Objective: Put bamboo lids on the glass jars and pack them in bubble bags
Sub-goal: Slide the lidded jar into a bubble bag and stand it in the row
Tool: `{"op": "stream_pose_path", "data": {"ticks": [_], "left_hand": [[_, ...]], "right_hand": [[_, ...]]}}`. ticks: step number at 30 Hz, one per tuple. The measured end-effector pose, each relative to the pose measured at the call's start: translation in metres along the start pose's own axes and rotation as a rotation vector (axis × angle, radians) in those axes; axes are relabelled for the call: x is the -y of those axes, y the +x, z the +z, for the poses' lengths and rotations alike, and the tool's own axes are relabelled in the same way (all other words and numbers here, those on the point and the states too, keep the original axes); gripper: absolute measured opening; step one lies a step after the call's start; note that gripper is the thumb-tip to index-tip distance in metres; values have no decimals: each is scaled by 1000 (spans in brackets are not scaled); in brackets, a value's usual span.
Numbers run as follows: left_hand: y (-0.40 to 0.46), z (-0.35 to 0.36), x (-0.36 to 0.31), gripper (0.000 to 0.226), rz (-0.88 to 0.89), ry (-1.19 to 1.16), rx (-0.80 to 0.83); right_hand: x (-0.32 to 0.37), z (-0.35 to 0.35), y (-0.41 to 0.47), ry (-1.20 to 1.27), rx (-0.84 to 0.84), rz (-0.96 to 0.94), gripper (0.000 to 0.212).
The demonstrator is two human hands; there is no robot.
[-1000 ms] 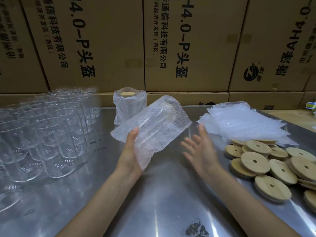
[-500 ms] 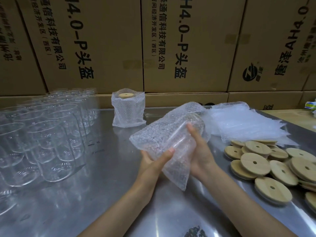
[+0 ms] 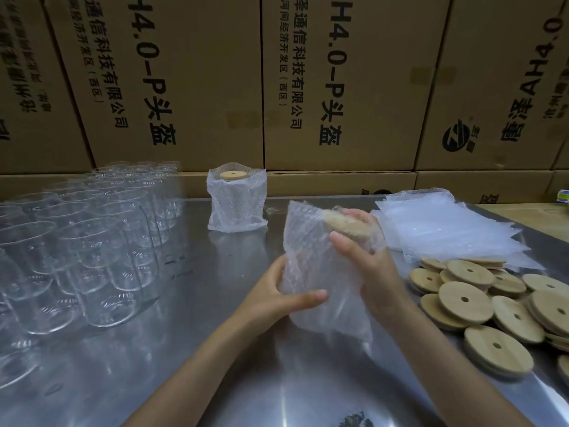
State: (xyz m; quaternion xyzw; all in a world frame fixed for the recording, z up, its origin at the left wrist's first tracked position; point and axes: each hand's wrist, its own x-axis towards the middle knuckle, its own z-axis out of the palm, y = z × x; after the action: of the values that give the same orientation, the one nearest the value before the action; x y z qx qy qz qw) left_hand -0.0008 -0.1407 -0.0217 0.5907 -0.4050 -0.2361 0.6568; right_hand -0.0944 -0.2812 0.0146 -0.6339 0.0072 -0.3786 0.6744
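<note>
head view: both hands hold one bagged jar (image 3: 323, 266) above the table (image 3: 215, 349). the left hand (image 3: 277, 298) cups its lower end, thumb laid across the bubble bag (image 3: 332, 318), probably to bear the weight and keep the glass from sliding. the right hand (image 3: 369, 260) wraps the upper end, fingers curled over the bag's mouth where the lid (image 3: 341, 224) shows through, likely pressing the loose plastic in so the lid stays covered. the jar is tilted, its lid end pointing away and to the right. slack bag hangs below the hands, touching or nearly touching the table; i cannot tell which.

beyond the hands, slightly left, a packed jar (image 3: 235, 201) stands upright with its lid facing up, so this one likely goes beside it. to the left of the left hand stand the bare jars (image 3: 92, 251) in close rows, none lidded. just right of the right hand lie the loose lids (image 3: 480, 303) in a heap, and past them the flat bags (image 3: 446, 229) in a stack, both within easy reach of that hand. boxes (image 3: 308, 87) wall off the far side.

by my reading, two jars are done or nearly done and many remain.
</note>
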Motion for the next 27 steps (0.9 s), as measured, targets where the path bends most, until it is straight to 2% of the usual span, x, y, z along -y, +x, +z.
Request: {"op": "stream_pose_path", "data": {"ticks": [3, 6, 9, 11, 13, 15, 19, 22, 24, 27], "left_hand": [[0, 1, -6, 66, 78, 115, 33], [0, 3, -10, 61, 147, 195, -12], [0, 1, -12, 57, 218, 240, -61], [1, 1, -14, 68, 232, 205, -98], [4, -3, -15, 84, 224, 137, -172], [9, -7, -15, 82, 236, 117, -225], [23, -8, -8, 93, 310, 178, -305], [36, -10, 3, 103, 351, 192, -352], [45, -18, 10, 110, 343, 207, -417], [59, -39, 23, 101, 285, 228, -503]], "right_hand": [[-3, 13, -8, -91, 124, -90, 56], [-5, 22, -11, -165, 173, -120, 67], [-6, 23, -10, -235, 182, -78, 99], [-9, 16, -9, -295, 226, -19, 115], [-16, 7, -8, -361, 302, 68, 113], [-29, 2, -9, -389, 353, 114, 106], [-67, 15, -7, -389, 242, -5, 95], [-88, 29, 8, -318, 152, -49, 79], [-99, 35, 25, -283, 92, -12, 82], [-117, 37, 55, -297, -60, 2, 85]]}}
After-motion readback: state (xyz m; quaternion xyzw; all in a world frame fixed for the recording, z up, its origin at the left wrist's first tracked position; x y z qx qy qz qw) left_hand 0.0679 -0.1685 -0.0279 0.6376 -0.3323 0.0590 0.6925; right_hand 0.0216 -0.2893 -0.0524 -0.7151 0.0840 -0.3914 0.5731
